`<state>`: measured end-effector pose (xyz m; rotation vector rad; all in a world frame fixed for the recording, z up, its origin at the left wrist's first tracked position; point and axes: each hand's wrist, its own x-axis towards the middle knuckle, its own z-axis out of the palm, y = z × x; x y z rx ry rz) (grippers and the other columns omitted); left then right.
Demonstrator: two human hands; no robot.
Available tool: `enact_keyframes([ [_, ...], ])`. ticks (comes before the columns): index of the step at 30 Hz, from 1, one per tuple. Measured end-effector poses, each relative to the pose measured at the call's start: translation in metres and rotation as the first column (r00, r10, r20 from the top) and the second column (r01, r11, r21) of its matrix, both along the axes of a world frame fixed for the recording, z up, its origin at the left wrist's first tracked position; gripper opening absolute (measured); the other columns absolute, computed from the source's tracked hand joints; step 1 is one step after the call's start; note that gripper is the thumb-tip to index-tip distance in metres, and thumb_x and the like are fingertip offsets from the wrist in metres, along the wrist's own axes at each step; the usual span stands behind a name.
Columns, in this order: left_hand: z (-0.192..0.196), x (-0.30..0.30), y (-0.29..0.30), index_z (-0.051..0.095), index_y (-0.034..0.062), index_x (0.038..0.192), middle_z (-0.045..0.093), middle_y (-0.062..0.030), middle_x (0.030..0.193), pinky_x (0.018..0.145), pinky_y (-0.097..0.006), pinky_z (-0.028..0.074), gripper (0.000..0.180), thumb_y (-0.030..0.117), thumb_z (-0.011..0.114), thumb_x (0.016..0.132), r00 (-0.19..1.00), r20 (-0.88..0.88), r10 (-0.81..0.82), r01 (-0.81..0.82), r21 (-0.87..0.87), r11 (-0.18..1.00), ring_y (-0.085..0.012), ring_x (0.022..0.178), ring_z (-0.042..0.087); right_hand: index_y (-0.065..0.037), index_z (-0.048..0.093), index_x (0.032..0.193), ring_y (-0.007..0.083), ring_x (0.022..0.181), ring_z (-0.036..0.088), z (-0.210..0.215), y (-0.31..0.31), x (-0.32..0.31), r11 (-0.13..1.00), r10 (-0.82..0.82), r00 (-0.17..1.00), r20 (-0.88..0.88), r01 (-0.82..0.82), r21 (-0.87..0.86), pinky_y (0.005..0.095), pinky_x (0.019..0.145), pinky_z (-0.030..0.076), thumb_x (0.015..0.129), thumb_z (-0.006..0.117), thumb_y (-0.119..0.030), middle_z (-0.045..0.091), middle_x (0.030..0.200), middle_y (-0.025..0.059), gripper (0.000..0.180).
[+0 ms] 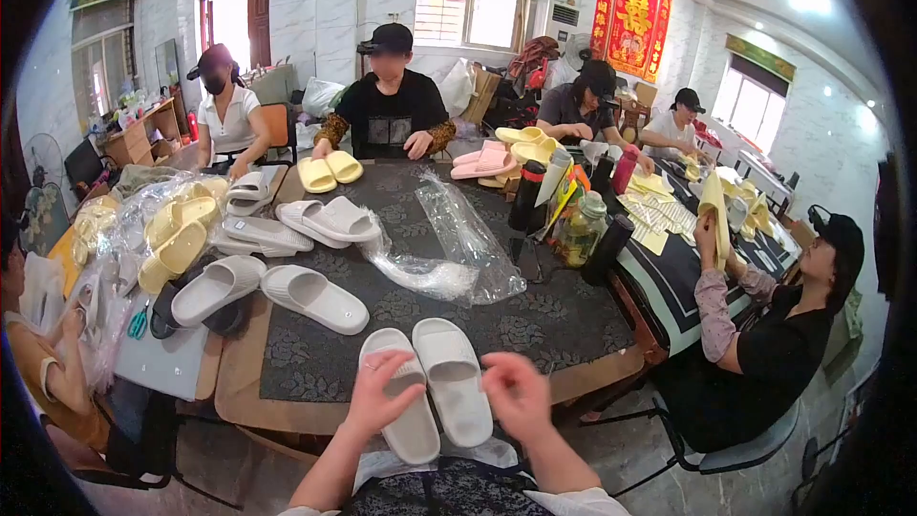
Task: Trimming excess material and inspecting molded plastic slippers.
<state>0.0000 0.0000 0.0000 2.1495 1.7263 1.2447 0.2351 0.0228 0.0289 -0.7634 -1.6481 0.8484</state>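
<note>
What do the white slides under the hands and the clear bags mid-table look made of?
Slides: probably moulded foam or soft rubber; matte, thick one-piece soles and straps, no seams showing. Left hand rests on one; right hand is beside the other. Bags: thin plastic film; transparent, crinkled, with glossy highlights.

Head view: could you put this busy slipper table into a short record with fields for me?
Left hand: fingers rest on the left slipper of a white pair
Right hand: raised beside the pair, fingers pinched, contents too small to tell
Table: dark patterned cloth
Nearby: more white slippers, yellow slippers, clear plastic bags, dark bottles
People: several seated around the table
</note>
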Motion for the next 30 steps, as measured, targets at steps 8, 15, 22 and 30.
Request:
enact_keyframes([
  [8, -0.007, 0.009, -0.032, 0.070, 0.0023, 0.096, 0.068, -0.0061, 0.091, 0.077, -0.027, 0.049, 0.016, 0.012, 0.070, 0.084, 0.794, 0.596, -0.123, 0.316, -0.231, 0.920, -0.0128, 0.084, 0.063, -0.004, 0.048, 0.116, 0.0048, 0.074, 0.058, -0.044, -0.015, -0.051, 0.888, 0.260, 0.955, -0.145, -0.296, -0.351, 0.0204, 0.065, 0.045, 0.091, 0.061, -0.008, 0.064, 0.083, 0.0009, 0.028],
  [15, -0.028, -0.005, -0.028, 0.069, 0.0011, 0.092, 0.066, -0.0012, 0.085, 0.074, -0.024, 0.048, 0.015, 0.013, 0.070, 0.083, 0.718, 0.695, -0.039, 0.353, -0.314, 0.881, -0.0070, 0.080, 0.058, -0.002, 0.052, 0.116, 0.0073, 0.078, 0.060, -0.048, -0.009, -0.043, 0.756, 0.421, 0.903, -0.087, -0.403, -0.516, 0.0225, 0.071, 0.048, 0.092, 0.061, -0.010, 0.065, 0.083, 0.0018, 0.027],
  [22, -0.036, -0.024, -0.025, 0.065, 0.0011, 0.086, 0.063, 0.0001, 0.078, 0.068, -0.024, 0.047, 0.012, 0.013, 0.067, 0.082, 0.752, 0.651, 0.100, 0.147, -0.314, 0.938, -0.0071, 0.073, 0.055, -0.005, 0.069, 0.088, 0.0122, 0.065, 0.065, -0.034, -0.019, -0.024, 0.871, 0.436, 0.797, 0.419, -0.256, -0.420, 0.0267, 0.061, 0.050, 0.085, 0.068, -0.025, 0.069, 0.075, 0.0048, 0.021],
  [30, -0.017, -0.041, -0.011, 0.067, 0.0042, 0.088, 0.065, -0.0081, 0.080, 0.070, -0.034, 0.048, 0.018, 0.020, 0.070, 0.079, 0.939, 0.318, 0.132, -0.068, -0.204, 0.977, -0.0226, 0.073, 0.060, -0.008, 0.071, 0.079, 0.0199, 0.062, 0.067, -0.053, -0.024, -0.024, 0.880, 0.346, 0.729, 0.591, -0.034, -0.473, 0.0318, 0.062, 0.052, 0.076, 0.069, -0.033, 0.068, 0.067, 0.0072, 0.025],
])
